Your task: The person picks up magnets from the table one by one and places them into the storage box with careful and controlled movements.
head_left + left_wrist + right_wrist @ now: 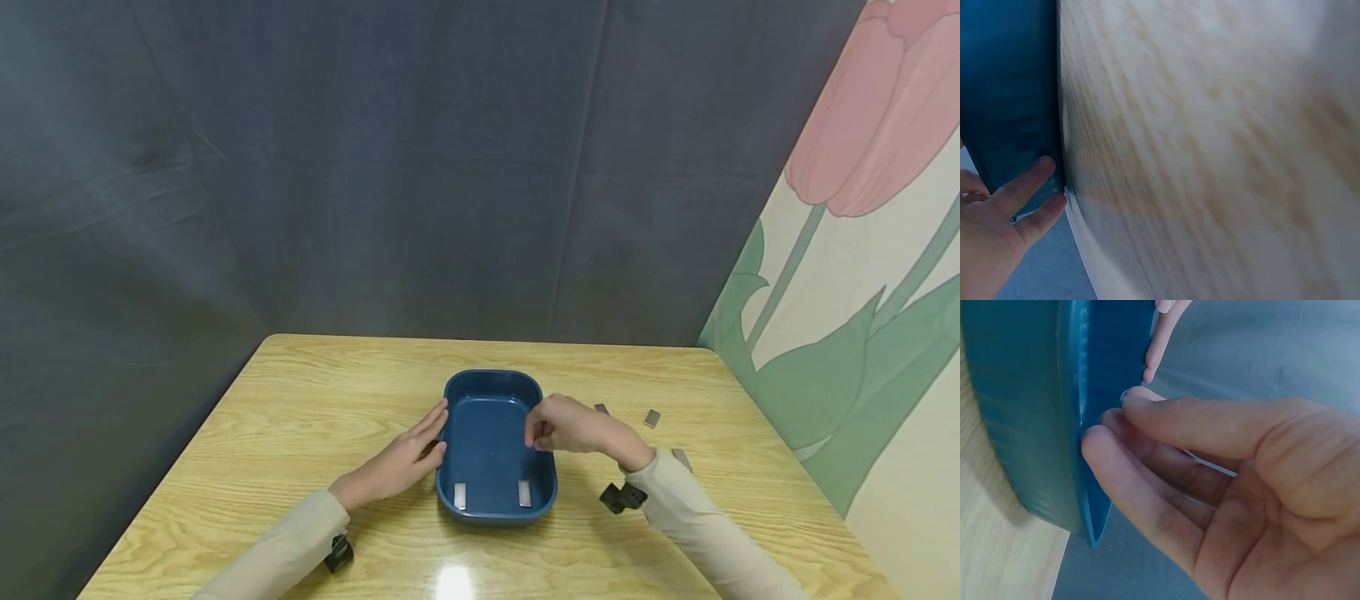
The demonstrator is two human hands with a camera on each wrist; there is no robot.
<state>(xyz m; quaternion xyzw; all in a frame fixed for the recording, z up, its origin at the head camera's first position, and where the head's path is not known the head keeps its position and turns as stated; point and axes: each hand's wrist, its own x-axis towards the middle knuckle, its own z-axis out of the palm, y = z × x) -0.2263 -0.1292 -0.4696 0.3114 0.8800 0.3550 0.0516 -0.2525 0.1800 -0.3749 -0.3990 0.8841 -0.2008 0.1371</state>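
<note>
A deep blue rectangular bin (491, 454) with rounded corners stands on the table. Two small silvery rectangular pieces, a left piece (460, 496) and a right piece (524, 493), are inside at its near end. Against the bin's left side rests my left hand (401, 467), its fingers extended along the rim and wall. My right hand (573, 425) reaches over the right rim, fingers bent down into the bin. In the right wrist view, the thumb (1191, 422) meets the bent fingers; I cannot tell whether they pinch anything.
On the table right of the bin lie three small grey pieces: one piece (602, 409) behind the right hand, a square one (652, 418) farther right, and another (681, 459) beside the right sleeve. A dark curtain (450, 167) hangs behind the table (337, 383); a flower-painted wall (862, 292) stands right.
</note>
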